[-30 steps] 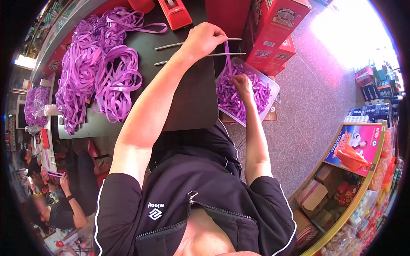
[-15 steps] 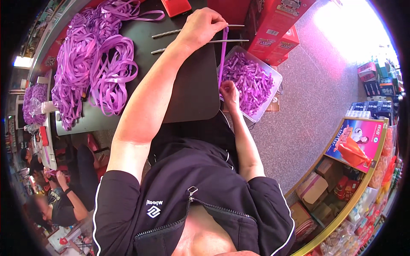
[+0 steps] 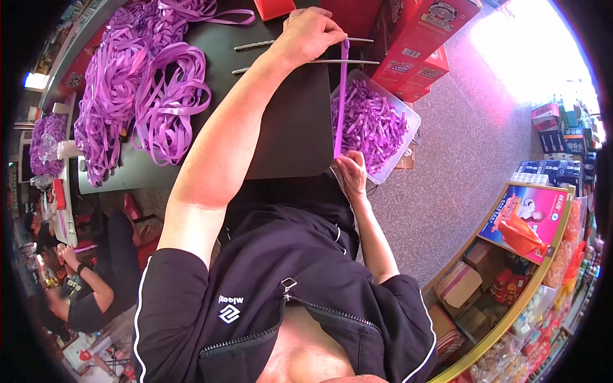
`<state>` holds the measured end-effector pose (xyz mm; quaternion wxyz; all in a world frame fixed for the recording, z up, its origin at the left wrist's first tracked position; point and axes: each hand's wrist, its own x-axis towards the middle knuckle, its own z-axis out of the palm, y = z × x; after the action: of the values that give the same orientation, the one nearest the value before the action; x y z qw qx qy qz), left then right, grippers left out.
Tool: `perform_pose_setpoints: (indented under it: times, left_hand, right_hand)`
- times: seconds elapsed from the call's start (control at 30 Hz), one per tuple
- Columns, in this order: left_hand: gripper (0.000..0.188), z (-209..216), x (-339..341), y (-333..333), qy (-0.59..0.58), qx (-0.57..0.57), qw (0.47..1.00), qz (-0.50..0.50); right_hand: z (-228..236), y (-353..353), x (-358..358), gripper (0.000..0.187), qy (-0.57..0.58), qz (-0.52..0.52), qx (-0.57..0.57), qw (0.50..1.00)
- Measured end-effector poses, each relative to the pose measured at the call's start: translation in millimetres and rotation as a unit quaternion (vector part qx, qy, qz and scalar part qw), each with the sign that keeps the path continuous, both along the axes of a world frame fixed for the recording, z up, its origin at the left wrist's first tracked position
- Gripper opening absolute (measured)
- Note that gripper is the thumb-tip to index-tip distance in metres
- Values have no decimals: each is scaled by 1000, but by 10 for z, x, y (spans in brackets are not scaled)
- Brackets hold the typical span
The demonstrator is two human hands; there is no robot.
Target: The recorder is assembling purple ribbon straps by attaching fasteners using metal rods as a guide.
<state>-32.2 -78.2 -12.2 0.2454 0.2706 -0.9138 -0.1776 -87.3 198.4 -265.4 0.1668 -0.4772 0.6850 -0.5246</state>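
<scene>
Nearest is your black zip-up top (image 3: 274, 255), its zip open at the neck and white piping running down the sleeves. Your right hand (image 3: 351, 173) is just beyond your lap, beside the table's edge, with thumb and fingers closed on the lower end of a purple strip (image 3: 342, 99). The strip runs straight up from there to your left hand (image 3: 308, 37), whose thumb and fingertips pinch its upper end. Your left forearm crosses above two thin metal rods (image 3: 357, 62), which stick out past the right edge of the dark table (image 3: 287, 134); you cannot tell from here how the strip meets them.

Right of the table, a pale plastic bin (image 3: 412, 121) holds many short purple pieces (image 3: 380, 124). On the table to your left lie a loose purple coil (image 3: 171, 121) and, touching it, a big tangled purple heap (image 3: 108, 96). A red object (image 3: 274, 7) sits near your left hand. Past the bin stand red cartons (image 3: 408, 57). Farther right is a cabinet (image 3: 527, 217); far left, a co-worker (image 3: 92, 293) in dark clothes sits.
</scene>
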Motion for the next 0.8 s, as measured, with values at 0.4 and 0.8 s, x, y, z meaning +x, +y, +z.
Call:
perform_pose_setpoints:
  times: [0.4, 0.8]
  left_hand:
    - [24, -126, -41, -72, -31, 16, 998, 46]
    - [26, -73, -30, 0, -57, 36, 995, 70]
  right_hand:
    - [1578, 701, 135, 18, 9, 166, -32, 986]
    - [2657, 298, 203, 21, 92, 257, -182, 945]
